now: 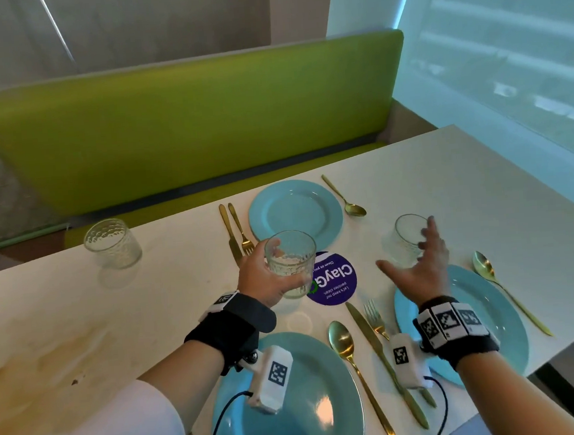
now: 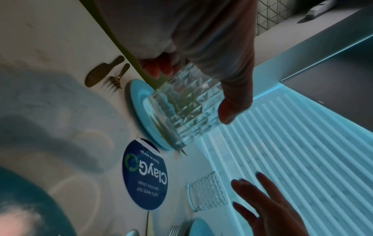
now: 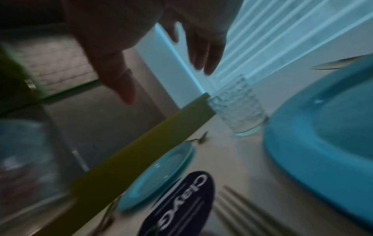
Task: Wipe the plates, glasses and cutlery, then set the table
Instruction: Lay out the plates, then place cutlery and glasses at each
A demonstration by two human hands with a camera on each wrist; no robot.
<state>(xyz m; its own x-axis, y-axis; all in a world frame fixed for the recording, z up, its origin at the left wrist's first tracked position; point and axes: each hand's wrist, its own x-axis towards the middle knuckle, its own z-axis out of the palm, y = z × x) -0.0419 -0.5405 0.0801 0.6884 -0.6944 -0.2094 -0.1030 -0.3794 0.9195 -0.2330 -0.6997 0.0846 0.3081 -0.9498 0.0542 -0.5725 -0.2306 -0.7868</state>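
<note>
A textured glass tumbler [image 1: 112, 244] stands alone at the far left of the white table [image 1: 80, 319], near the green bench [image 1: 182, 122]. Further right, the left hand [image 1: 261, 281] grips a second, cut-pattern tumbler [image 1: 292, 263], fingers and thumb curled round its side, holding it off the table above the round purple sticker [image 1: 333, 279]. Behind it lie a gold knife [image 1: 230, 233] and fork [image 1: 242, 229] beside the far blue plate [image 1: 295, 213], with a gold spoon [image 1: 344, 195] on that plate's right. The near plate [image 1: 314, 404] sits under the left wrist. To the right, the right hand [image 1: 416, 269] hovers with fingers spread and released, just beside a third tumbler [image 1: 406, 240] standing on the table. Below it lies the right blue plate [image 1: 492, 307], flanked by a gold spoon [image 1: 506, 289].
</note>
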